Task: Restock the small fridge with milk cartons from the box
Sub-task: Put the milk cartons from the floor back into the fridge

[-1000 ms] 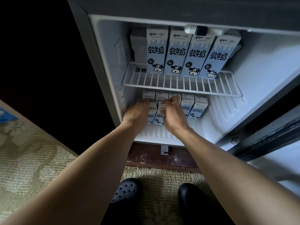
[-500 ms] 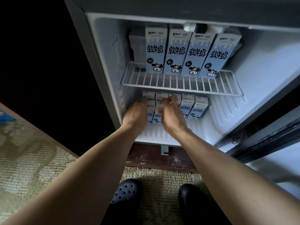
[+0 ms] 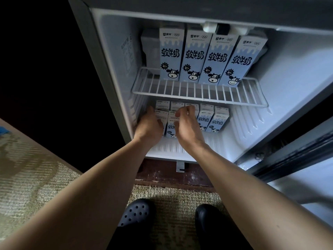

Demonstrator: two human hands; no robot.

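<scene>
Below the wire shelf (image 3: 198, 95), our left hand (image 3: 149, 126) and right hand (image 3: 187, 128) flank one upright milk carton (image 3: 172, 128), fingers loosely curled against it; whether either actually grips, we cannot tell.

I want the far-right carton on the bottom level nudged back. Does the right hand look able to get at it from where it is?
Probably yes. The right hand is already inside the bottom level, and the far-right carton stands beside it with its front uncovered. The wire shelf sits above both, not between them.
</scene>
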